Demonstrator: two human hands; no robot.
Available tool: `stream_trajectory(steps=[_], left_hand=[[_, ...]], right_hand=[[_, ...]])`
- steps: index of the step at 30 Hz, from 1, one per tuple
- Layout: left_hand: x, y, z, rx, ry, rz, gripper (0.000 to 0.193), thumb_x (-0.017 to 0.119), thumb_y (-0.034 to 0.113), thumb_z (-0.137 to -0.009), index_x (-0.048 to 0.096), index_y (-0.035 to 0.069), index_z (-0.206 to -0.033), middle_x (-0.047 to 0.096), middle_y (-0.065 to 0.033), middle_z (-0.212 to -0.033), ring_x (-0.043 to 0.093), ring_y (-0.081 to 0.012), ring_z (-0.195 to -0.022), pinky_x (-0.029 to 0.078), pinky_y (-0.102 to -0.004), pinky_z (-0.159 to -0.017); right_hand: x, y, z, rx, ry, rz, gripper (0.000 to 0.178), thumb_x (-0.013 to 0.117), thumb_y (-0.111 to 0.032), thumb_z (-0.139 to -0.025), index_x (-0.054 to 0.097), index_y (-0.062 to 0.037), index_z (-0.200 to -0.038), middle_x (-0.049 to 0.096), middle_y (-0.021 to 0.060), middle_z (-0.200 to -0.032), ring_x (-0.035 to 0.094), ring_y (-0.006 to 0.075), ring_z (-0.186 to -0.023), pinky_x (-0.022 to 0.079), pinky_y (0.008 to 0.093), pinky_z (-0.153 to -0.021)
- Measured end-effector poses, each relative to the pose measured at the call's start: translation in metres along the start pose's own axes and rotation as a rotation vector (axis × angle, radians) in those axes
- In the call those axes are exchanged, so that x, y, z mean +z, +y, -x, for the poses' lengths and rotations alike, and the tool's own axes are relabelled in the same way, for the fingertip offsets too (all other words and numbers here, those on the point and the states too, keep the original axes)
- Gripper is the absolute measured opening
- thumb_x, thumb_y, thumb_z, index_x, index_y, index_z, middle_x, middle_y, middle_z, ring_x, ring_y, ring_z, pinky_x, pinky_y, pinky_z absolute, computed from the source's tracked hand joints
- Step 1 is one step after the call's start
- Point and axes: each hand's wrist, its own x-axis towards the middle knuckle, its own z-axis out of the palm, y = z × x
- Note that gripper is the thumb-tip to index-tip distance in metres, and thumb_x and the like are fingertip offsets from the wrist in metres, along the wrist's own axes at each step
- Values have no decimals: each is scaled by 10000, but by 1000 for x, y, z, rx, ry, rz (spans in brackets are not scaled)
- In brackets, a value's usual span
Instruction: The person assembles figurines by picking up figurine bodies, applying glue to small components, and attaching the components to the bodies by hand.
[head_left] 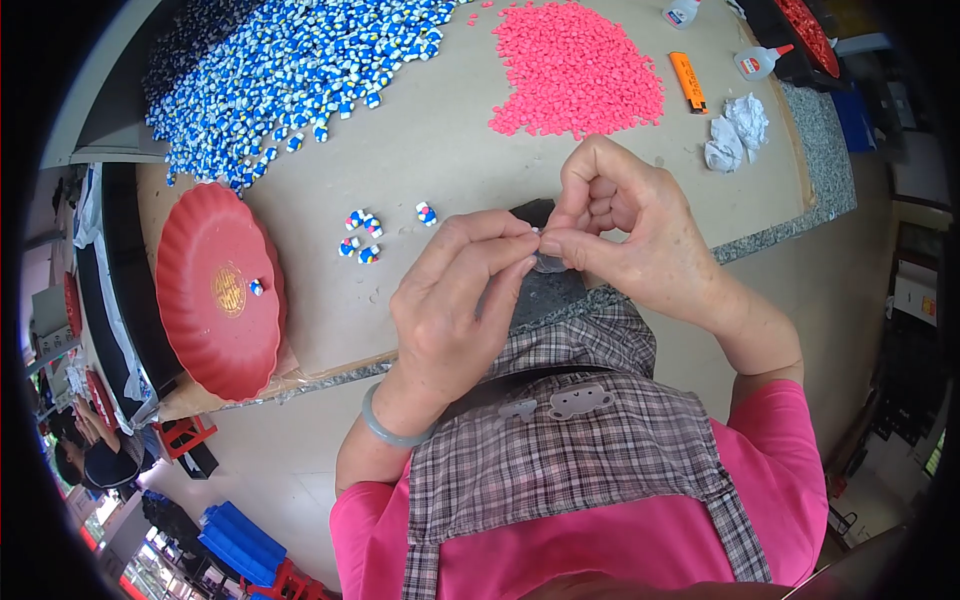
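My left hand (pixel 445 305) and my right hand (pixel 645 230) meet fingertip to fingertip over the near edge of the table. Both are closed in a pinch; a tiny whitish bit shows between the fingertips, too small to name. Under them lies a dark flat slab (pixel 545 303), partly covered by the hands. To the left of my left hand, several small blue-and-white pieces with pink dots (pixel 362 234) lie in a cluster. A single such piece (pixel 427 213) sits apart, closer to the hand.
A big heap of blue-and-white pieces (pixel 290 75) and a pile of pink bits (pixel 575 70) cover the far side. At left stands a red scalloped dish (pixel 190 330) holding one piece. Rightward are an orange lighter-shaped object (pixel 688 82), crumpled tissue (pixel 724 145) and a glue bottle (pixel 757 63).
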Motion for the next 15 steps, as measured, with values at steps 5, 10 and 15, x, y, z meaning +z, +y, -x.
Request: stream_trajectory(steps=[5,10,15], left_hand=[[3,-4,0,-4,36,-10,182,735,-81,-748,672,-2,-899,680,-130,-945,685,-227,-819,559,-292,-671],[-19,-15,2,-133,73,-3,195,731,-84,-745,681,11,-908,683,-130,-942,671,-182,-773,542,-280,-680],[-56,-35,9,-286,47,-259,179,685,-82,-774,673,8,-928,682,-107,-938,650,-197,-770,520,-297,-685]], right_hand=[[4,6,1,-305,114,321,268,724,16,-791,472,-21,-876,588,31,-721,621,83,-677,497,253,-579],[-36,0,-13,-300,177,484,145,710,-42,-820,602,-34,-916,618,38,-761,603,113,-671,492,265,-599],[-71,46,-25,-203,279,733,63,658,-47,-853,661,-33,-914,631,68,-807,624,199,-705,505,320,-642]])
